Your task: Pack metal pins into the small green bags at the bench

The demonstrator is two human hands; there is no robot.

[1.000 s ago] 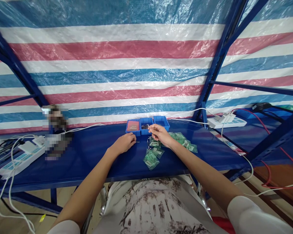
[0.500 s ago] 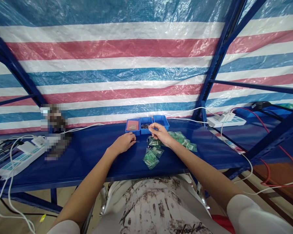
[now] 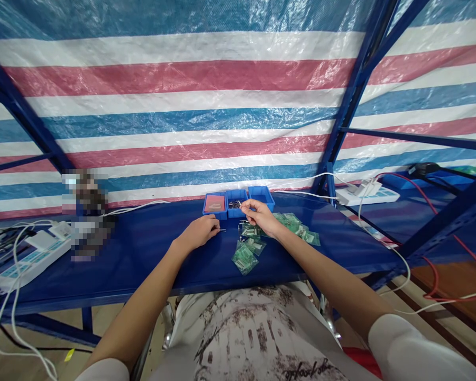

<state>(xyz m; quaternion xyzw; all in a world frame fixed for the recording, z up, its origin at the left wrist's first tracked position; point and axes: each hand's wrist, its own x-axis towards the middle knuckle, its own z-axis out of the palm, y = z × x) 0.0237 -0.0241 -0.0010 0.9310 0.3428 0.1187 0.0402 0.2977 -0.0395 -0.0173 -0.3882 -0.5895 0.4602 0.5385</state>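
Fingers (image 3: 214, 226) of left hand (image 3: 200, 233) pinch a pin (image 3: 223, 229) jutting rightward.

Trays (image 3: 238, 201) behind hands; packets (image 3: 246, 256) before right hand (image 3: 262, 217).

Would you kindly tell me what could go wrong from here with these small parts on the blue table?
1. The left hand holds a thin pin against the table; it could roll away if the grip slackens.
2. The right hand pinches something too small to make out near the middle bin; dropped, it may vanish among the green packets.
3. The nearest packets lie close to the table's front edge; a forearm might sweep them off.
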